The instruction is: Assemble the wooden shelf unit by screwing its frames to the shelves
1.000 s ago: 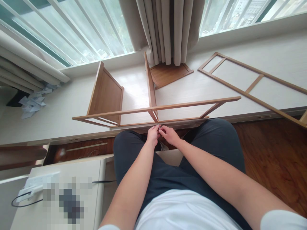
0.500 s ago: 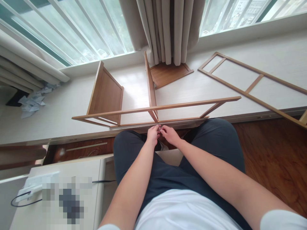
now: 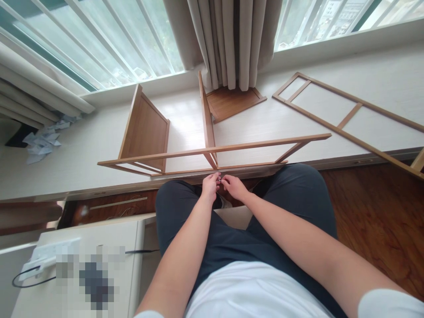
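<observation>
My left hand (image 3: 210,186) and my right hand (image 3: 233,185) meet between my knees, just below the near edge of a wooden shelf frame (image 3: 159,156). Both have their fingers closed, fingertips almost touching. Something small and pale shows at the fingertips, too tiny to name. The frame rests on the white window ledge with a wooden shelf board (image 3: 145,126) upright at its left end and a second board (image 3: 206,110) upright near its middle. Behind that one, a third wooden board (image 3: 232,104) lies flat beside the curtain.
A ladder-like wooden side frame (image 3: 349,115) lies on the ledge at right, its end jutting past the edge. Crumpled paper (image 3: 41,143) is heaped at far left. A white cabinet (image 3: 127,282) with a power strip (image 3: 49,256) stands at lower left. Curtains (image 3: 228,44) hang behind.
The view has shifted very slightly. My hands stay together in the same spot, with barely any finger movement; the wooden parts have not moved.
</observation>
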`<action>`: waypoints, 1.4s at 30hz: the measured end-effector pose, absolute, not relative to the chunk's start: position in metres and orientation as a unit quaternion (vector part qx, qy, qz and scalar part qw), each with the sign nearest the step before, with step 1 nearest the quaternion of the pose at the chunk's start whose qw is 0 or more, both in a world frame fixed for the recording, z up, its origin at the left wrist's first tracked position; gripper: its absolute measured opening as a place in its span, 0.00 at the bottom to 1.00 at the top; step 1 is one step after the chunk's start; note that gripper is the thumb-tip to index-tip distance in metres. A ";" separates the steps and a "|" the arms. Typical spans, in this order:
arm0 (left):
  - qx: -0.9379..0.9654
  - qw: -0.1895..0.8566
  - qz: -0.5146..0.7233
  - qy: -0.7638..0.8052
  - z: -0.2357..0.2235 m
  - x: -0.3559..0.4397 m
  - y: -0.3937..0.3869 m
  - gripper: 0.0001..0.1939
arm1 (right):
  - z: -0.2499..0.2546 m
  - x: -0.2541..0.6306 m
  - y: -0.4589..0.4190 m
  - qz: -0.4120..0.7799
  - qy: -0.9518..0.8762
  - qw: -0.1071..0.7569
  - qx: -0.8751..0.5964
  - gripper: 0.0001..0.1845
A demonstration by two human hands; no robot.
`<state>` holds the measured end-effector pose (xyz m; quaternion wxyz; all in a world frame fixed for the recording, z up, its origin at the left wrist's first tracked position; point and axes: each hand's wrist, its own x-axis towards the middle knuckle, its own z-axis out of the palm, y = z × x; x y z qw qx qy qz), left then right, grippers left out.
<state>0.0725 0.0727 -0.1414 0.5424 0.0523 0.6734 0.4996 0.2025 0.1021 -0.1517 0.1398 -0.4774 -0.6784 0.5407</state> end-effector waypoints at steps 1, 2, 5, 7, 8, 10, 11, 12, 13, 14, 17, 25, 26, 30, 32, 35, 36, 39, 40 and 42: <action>0.054 0.542 0.499 0.674 -0.141 0.072 0.073 0.17 | -0.153 0.203 0.102 0.542 -0.680 0.138 -0.474 0.11; 0.056 0.541 0.498 0.675 -0.142 0.072 0.073 0.17 | -0.153 0.203 0.102 0.544 -0.682 0.136 -0.470 0.11; 0.059 0.539 0.497 0.678 -0.142 0.072 0.073 0.18 | -0.154 0.203 0.102 0.553 -0.681 0.132 -0.461 0.11; 0.062 0.537 0.495 0.680 -0.143 0.072 0.073 0.19 | -0.153 0.203 0.102 0.558 -0.678 0.126 -0.461 0.11; 0.063 0.536 0.495 0.681 -0.143 0.072 0.073 0.19 | -0.153 0.203 0.102 0.560 -0.677 0.124 -0.461 0.11; 0.067 0.533 0.494 0.684 -0.143 0.072 0.073 0.19 | -0.152 0.203 0.102 0.559 -0.678 0.119 -0.462 0.11; 0.069 0.530 0.494 0.686 -0.143 0.072 0.073 0.19 | -0.152 0.203 0.102 0.558 -0.680 0.117 -0.462 0.11; 0.072 0.527 0.494 0.688 -0.143 0.073 0.073 0.18 | -0.152 0.203 0.102 0.557 -0.680 0.116 -0.462 0.11; 0.074 0.524 0.494 0.690 -0.143 0.073 0.073 0.18 | -0.151 0.203 0.102 0.557 -0.679 0.116 -0.463 0.11; 0.077 0.521 0.495 0.692 -0.143 0.073 0.072 0.18 | -0.151 0.203 0.102 0.558 -0.679 0.115 -0.463 0.11; 0.084 0.513 0.496 0.696 -0.142 0.074 0.072 0.16 | -0.151 0.203 0.102 0.561 -0.676 0.114 -0.464 0.11; 0.089 0.514 0.499 0.692 -0.141 0.077 0.073 0.14 | -0.149 0.201 0.102 0.556 -0.671 0.112 -0.478 0.10; 0.088 0.515 0.500 0.690 -0.142 0.077 0.073 0.14 | -0.150 0.201 0.101 0.553 -0.673 0.114 -0.479 0.11; 0.078 0.521 0.500 0.687 -0.144 0.076 0.073 0.13 | -0.153 0.201 0.101 0.529 -0.688 0.136 -0.478 0.12; 0.072 0.525 0.500 0.685 -0.144 0.076 0.072 0.13 | -0.153 0.201 0.101 0.519 -0.696 0.149 -0.475 0.12; 0.060 0.536 0.499 0.679 -0.144 0.076 0.072 0.13 | -0.151 0.201 0.101 0.518 -0.697 0.163 -0.469 0.12; 0.055 0.540 0.498 0.676 -0.143 0.076 0.072 0.13 | -0.150 0.201 0.101 0.521 -0.695 0.167 -0.467 0.12; 0.040 0.552 0.498 0.668 -0.141 0.076 0.073 0.13 | -0.148 0.202 0.101 0.531 -0.689 0.176 -0.460 0.11; 0.036 0.555 0.498 0.665 -0.141 0.076 0.074 0.13 | -0.147 0.202 0.101 0.534 -0.689 0.177 -0.458 0.11; 0.028 0.560 0.499 0.661 -0.141 0.076 0.074 0.14 | -0.147 0.202 0.101 0.537 -0.689 0.179 -0.452 0.10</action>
